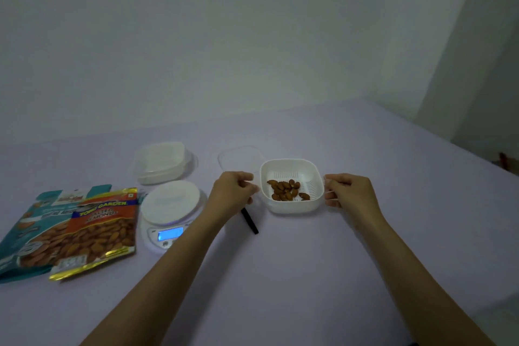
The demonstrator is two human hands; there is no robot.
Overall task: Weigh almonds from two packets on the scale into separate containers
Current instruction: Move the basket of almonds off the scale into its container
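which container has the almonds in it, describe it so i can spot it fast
On the pale table, look right of the round white scale with its lit blue display. Between the left hand and right hand sits a square white container with a slotted floor. Only it holds loose almonds; the closed container behind the scale shows none.

I am looking at two almond packets lying overlapped on the pale counter (309,275): one teal packet (25,233) and one orange, gold-edged packet (98,230). One round white digital scale (171,212) is sitting beside them. I am counting two white square plastic containers: one slotted container (292,187) holding roughly a dozen brown almonds (286,190), and one lidded container (160,163) standing further back. One clear loose lid (238,159) is lying behind, and one thin black strip (250,220) in front. My two hands, left hand (234,191) and right hand (351,191), are flanking the slotted container.
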